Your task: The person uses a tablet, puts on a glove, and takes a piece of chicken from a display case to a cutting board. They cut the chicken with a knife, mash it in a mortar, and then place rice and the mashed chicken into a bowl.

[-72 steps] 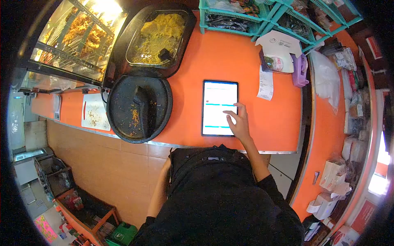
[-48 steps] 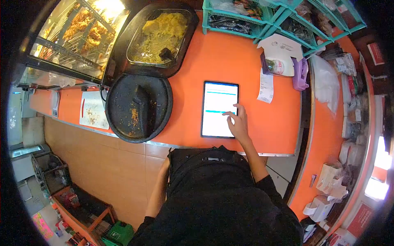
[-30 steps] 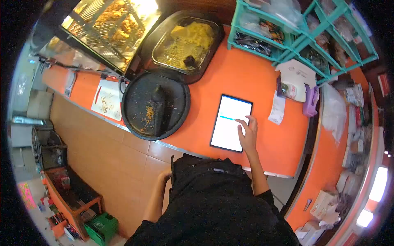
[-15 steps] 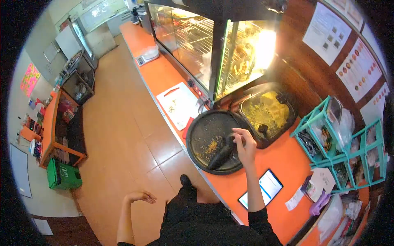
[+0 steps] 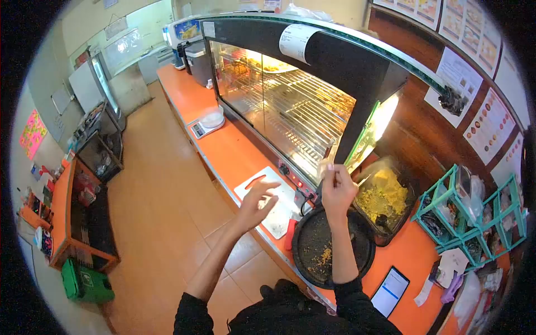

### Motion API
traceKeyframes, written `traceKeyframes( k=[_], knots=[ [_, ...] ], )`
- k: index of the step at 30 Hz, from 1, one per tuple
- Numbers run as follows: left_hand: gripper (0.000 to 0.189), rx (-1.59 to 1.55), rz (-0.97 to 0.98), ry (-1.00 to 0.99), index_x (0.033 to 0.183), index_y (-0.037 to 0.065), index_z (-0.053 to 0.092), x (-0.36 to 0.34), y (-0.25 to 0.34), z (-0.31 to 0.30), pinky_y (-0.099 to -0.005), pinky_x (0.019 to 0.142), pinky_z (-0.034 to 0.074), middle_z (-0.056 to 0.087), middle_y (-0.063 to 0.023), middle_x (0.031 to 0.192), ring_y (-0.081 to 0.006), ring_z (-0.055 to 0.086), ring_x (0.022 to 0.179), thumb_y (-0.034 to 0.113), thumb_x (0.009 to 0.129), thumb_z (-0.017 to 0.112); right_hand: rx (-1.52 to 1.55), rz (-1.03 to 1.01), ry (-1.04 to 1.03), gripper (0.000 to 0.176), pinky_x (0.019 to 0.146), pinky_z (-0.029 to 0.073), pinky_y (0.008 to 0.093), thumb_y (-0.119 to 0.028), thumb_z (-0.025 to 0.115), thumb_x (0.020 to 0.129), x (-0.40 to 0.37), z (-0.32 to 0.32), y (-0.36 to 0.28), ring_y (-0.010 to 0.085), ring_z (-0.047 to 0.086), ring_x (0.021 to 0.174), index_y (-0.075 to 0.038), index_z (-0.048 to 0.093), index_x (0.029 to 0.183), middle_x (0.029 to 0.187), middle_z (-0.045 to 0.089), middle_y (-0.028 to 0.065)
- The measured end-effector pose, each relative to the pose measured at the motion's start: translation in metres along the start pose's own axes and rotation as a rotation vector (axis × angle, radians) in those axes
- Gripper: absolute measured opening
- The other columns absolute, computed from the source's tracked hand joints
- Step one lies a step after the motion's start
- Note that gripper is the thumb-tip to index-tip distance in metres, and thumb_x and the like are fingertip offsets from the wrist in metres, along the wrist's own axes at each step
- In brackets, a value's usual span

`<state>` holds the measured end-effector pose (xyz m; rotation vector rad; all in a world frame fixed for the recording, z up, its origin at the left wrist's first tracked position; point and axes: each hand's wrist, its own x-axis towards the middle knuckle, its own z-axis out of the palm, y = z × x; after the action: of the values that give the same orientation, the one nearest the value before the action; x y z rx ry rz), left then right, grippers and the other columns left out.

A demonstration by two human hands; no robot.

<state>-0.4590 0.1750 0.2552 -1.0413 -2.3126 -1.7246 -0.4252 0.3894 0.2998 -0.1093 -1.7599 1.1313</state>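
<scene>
**Both hands raised before the heated display case**

The person stands at the orange counter (image 5: 223,153), arms lifted toward the glass display case (image 5: 290,111), whose wire racks glow under a warm light. The right hand (image 5: 336,188) is up at the case's lower corner, fingertips drawn close together around a pale piece (image 5: 326,163) that looks thin and translucent; what it is cannot be told. The left hand (image 5: 258,200) hangs apart from it, open, fingers spread wide and holding nothing, just above the white cutting board (image 5: 279,215).

Below the right forearm lies a round black pan (image 5: 318,254) with yellow crumbs in it. Just beside it, toward the wall, sits a dark tray of yellow food (image 5: 385,196). A tablet (image 5: 391,283) rests near the counter's edge, its screen lit. Further along the counter stands a small scale (image 5: 205,126), and teal baskets (image 5: 446,196) are stacked at the far right.
</scene>
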Motion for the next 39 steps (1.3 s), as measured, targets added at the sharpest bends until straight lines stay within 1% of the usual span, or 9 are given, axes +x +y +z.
traceKeyframes(
  k=[4,7,14,17,25,27,32,35,39],
  knots=[
    [0.041,-0.139,0.351,-0.179,0.123,0.005,0.052,0.078,0.04,0.03,-0.0346,0.085,0.049,0.052,-0.0126,0.118,-0.025,0.058,0.102,0.011,0.085,0.068,-0.192,-0.11,-0.129,0.011,0.044,0.034,0.0219,-0.003,0.063,0.088,-0.018,-0.028,-0.02,0.0035,0.046,0.045,-0.002,0.06,0.078,0.054,0.05,0.0037],
    [0.033,-0.161,0.665,-0.27,0.109,0.003,0.053,0.106,0.031,0.046,-0.0362,0.081,0.049,0.053,-0.015,0.108,-0.0323,0.057,0.095,0.006,0.08,0.068,-0.233,-0.206,-0.196,0.013,0.042,0.038,0.0249,-0.004,0.069,0.079,-0.022,-0.024,-0.047,0.0125,0.05,0.037,-0.006,0.06,0.069,0.048,0.047,0.0038],
    [0.027,-0.18,0.613,0.02,0.088,0.001,0.061,0.104,0.006,-0.001,-0.0287,0.058,0.049,0.058,-0.0099,0.091,-0.0219,0.06,0.072,-0.016,0.067,0.059,-0.287,-0.308,-0.12,0.013,0.04,0.037,0.0242,-0.002,0.071,0.072,0.001,0.014,-0.049,0.0107,0.048,0.037,-0.005,0.06,0.067,0.046,0.046,0.0008],
    [0.029,-0.174,0.654,-0.08,0.085,0.005,0.062,0.102,-0.002,-0.028,-0.028,0.058,0.047,0.058,-0.0077,0.088,-0.0197,0.057,0.07,-0.017,0.066,0.06,-0.36,-0.293,-0.086,0.012,0.04,0.037,0.0228,-0.001,0.074,0.068,0.001,0.037,-0.052,0.0098,0.047,0.037,-0.004,0.062,0.068,0.045,0.046,0.0003],
    [0.037,-0.046,0.922,-0.142,0.099,0.001,0.069,0.099,-0.036,-0.096,-0.0315,0.055,0.048,0.06,-0.0108,0.094,-0.021,0.058,0.065,-0.008,0.063,0.067,-0.407,-0.452,-0.113,0.015,0.043,0.044,0.0235,-0.002,0.076,0.065,-0.03,0.097,-0.091,0.0133,0.053,0.039,-0.009,0.063,0.066,0.048,0.052,-0.0003],
    [0.033,0.022,0.883,0.079,0.098,-0.001,0.068,0.097,-0.043,-0.114,-0.034,0.055,0.05,0.061,-0.0113,0.094,-0.0241,0.059,0.065,-0.007,0.066,0.066,-0.382,-0.434,-0.125,0.017,0.044,0.044,0.023,-0.001,0.076,0.065,-0.035,0.122,-0.1,0.013,0.054,0.041,-0.01,0.061,0.065,0.049,0.053,-0.0005],
    [0.052,0.294,0.61,-0.032,0.119,-0.002,0.061,0.109,-0.074,-0.136,-0.0331,0.062,0.055,0.061,-0.0138,0.114,-0.0259,0.067,0.077,-0.004,0.067,0.064,-0.286,-0.016,0.03,0.023,0.048,0.049,0.0259,0.001,0.072,0.077,-0.061,0.189,-0.105,0.0167,0.061,0.051,-0.002,0.058,0.094,0.067,0.06,0.0055],
    [0.064,0.258,0.403,-0.256,0.132,0.0,0.051,0.098,-0.096,-0.144,-0.0354,0.061,0.055,0.054,-0.0142,0.128,-0.0281,0.067,0.081,-0.004,0.069,0.062,-0.247,0.05,-0.047,0.023,0.064,0.053,0.0276,0.0,0.067,0.083,-0.083,0.216,-0.111,0.0205,0.066,0.071,-0.001,0.056,0.103,0.084,0.065,0.0111],
    [0.074,0.314,0.418,-0.378,0.139,0.002,0.04,0.077,-0.109,-0.143,-0.0369,0.06,0.057,0.042,-0.0165,0.139,-0.0337,0.067,0.083,-0.004,0.069,0.063,-0.315,0.467,-0.092,0.024,0.088,0.05,0.0372,-0.003,0.051,0.094,-0.127,0.234,-0.066,0.028,0.064,0.1,0.002,0.055,0.116,0.107,0.065,0.0177]
  ],
)
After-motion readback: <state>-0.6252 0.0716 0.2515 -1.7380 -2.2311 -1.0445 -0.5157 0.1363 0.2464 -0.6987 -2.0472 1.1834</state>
